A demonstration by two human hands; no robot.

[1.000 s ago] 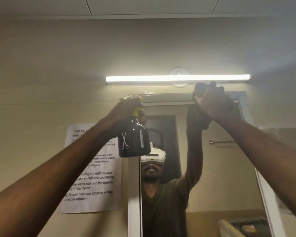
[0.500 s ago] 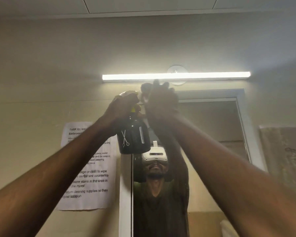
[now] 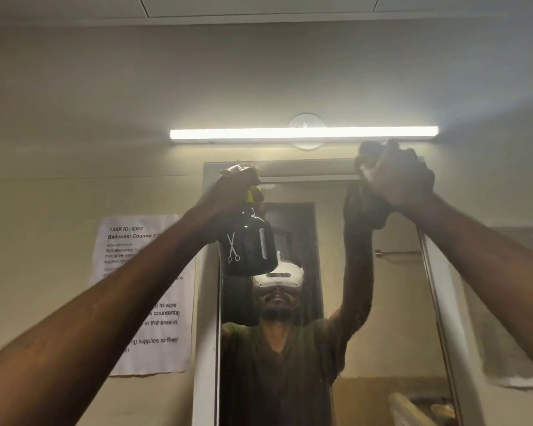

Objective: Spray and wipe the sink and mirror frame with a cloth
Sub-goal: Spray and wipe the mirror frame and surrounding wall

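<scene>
The mirror frame (image 3: 308, 167) is a pale band around a tall wall mirror, seen from below. My left hand (image 3: 231, 187) is raised at the frame's top left corner, gripping the yellow trigger head of a black spray bottle (image 3: 248, 244) printed with white scissors and a comb. My right hand (image 3: 400, 179) is up at the frame's top right corner, pressing a dark cloth (image 3: 368, 155) against the top edge; most of the cloth is hidden behind the hand. The sink is out of view.
A lit tube light (image 3: 303, 133) runs just above the mirror frame, close over my right hand. A printed task sheet (image 3: 142, 293) hangs on the wall left of the mirror. In the mirror I see the person's reflection and a towel rail (image 3: 397, 253).
My right hand with the cloth slid left along the top of the frame to beside the bottle, then back right to the top right corner. The left hand stayed put.
</scene>
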